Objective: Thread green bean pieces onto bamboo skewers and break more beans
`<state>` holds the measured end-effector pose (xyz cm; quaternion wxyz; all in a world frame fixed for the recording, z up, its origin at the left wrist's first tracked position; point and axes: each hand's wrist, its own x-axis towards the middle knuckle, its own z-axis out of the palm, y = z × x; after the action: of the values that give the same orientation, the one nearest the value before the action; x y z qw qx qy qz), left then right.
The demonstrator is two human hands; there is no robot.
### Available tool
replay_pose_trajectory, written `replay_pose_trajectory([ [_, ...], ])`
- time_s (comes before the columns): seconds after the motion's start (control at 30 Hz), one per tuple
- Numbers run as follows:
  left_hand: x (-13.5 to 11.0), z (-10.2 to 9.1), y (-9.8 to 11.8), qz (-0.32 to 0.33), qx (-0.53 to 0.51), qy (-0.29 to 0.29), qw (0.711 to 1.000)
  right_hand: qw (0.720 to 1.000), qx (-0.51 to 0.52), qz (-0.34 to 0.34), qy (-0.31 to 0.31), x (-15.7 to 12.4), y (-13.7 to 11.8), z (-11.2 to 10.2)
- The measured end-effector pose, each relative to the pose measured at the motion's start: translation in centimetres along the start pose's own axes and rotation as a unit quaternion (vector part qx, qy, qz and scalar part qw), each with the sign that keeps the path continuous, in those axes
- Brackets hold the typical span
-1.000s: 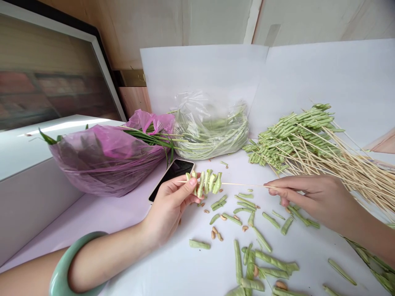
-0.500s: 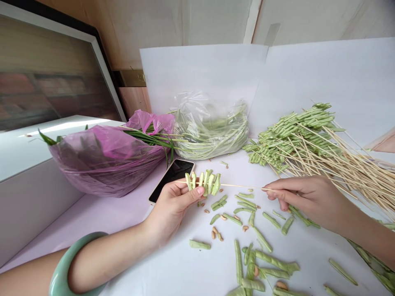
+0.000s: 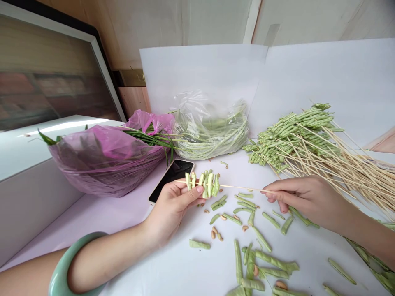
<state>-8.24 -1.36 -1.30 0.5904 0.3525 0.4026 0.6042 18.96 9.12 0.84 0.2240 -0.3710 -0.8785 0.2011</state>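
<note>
Skewer (image 3: 240, 188) spans left hand (image 3: 174, 205) and right hand (image 3: 308, 201); forearms (image 3: 119, 250) angle inward.

A white table (image 3: 166, 263) bears bean pieces (image 3: 237, 261), phone (image 3: 171, 174), apparently seeds (image 3: 213, 234).

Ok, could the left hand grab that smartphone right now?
Probably not without letting go: the smartphone looks close, just beyond the left hand, but that hand's grip is taken up by bean pieces threaded on the wooden skewer.

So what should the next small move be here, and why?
Probably slide the short pale-green bean pieces closer together along the thin wooden skewer with the left hand: a gap shows between them, and the right hand grips the skewer farther along.
</note>
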Motion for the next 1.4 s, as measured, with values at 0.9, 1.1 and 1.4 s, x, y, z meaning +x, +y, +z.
replay_pose_trajectory([
  [0.9, -1.1, 1.4, 0.5, -0.027, -0.001, 0.089, 0.996, 0.892, -0.264, 0.21, 0.301, -1.6, 7.3, -11.1],
  [1.1, -1.0, 1.5, 0.5, -0.007, 0.025, 0.09, 0.996, 0.879, -0.347, 0.286, 0.159, -0.5, 8.9, -10.3],
  [1.4, -0.9, 1.1, 0.2, 0.0, 0.045, 0.085, 0.995, 0.833, -0.367, 0.339, 0.235, -2.7, 8.3, -14.5],
])
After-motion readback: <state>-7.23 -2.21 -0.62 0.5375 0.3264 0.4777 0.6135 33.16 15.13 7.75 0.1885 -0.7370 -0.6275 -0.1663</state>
